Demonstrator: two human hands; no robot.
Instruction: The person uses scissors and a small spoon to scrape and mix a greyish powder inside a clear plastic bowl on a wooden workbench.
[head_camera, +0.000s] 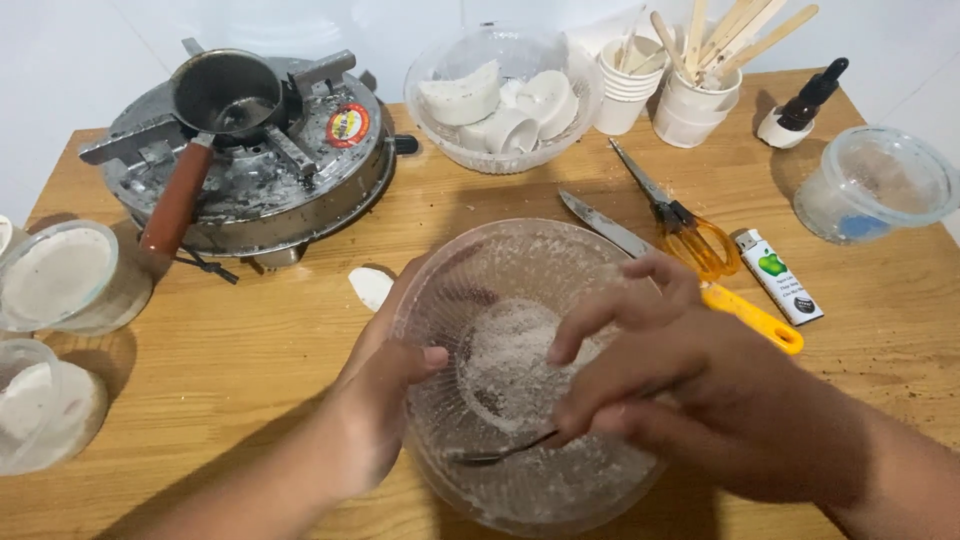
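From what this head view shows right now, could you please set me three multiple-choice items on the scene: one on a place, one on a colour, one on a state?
1. Where do the scissors lie?
A. On the table right of the clear bowl
B. Inside the small pot
C. On the burner

2. What colour is the knife handle?
A. Blue
B. Yellow
C. Black

3. What is the left hand doing?
A. Lying flat on the table
B. Lifting the lighter
C. Gripping the rim of the clear bowl

Answers:
1 A, they rest on the wood beside the lighter.
2 B, the handle by the right hand is yellow.
3 C, its thumb hooks over the rim while the right hand holds a spoon in the white powder.
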